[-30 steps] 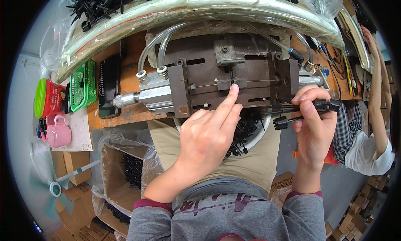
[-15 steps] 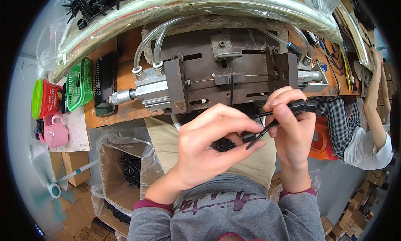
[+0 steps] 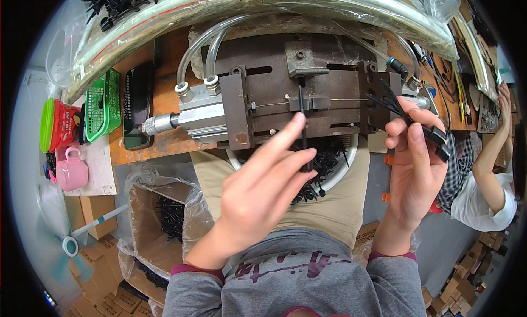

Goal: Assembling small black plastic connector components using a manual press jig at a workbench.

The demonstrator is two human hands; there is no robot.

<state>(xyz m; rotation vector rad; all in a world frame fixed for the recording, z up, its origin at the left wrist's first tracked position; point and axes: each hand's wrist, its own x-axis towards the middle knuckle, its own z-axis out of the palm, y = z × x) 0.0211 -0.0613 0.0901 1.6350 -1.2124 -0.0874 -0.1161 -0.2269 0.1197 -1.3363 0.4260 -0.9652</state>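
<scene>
A dark metal clamping fixture (image 3: 269,119) lies across the bench before me, with a small grey block (image 3: 318,103) at its middle. One slim black plastic stick (image 3: 301,100) stands against that block, running toward me. My left hand (image 3: 261,185) has its index finger stretched along this stick, while the thumb and middle finger pinch around its lower end, partly hidden. Off to the right, my right hand (image 3: 415,157) grips a small bunch of black plastic sticks (image 3: 436,138), thick heads toward the palm side and thin ends pointing up-left.
Black pieces fill a round container (image 3: 329,157) at my lap. At left are a green basket (image 3: 102,105), a dark tray (image 3: 138,105), a pink cup (image 3: 72,171) and a plastic-lined box (image 3: 159,218). Long wrapped tubing (image 3: 263,9) spans the back. Another person (image 3: 486,174) sits at right.
My hands have moved apart: the left went from the bunch to the stick at the fixture's middle. My right hand shifted rightward with the bunch, turning it thin ends up.
</scene>
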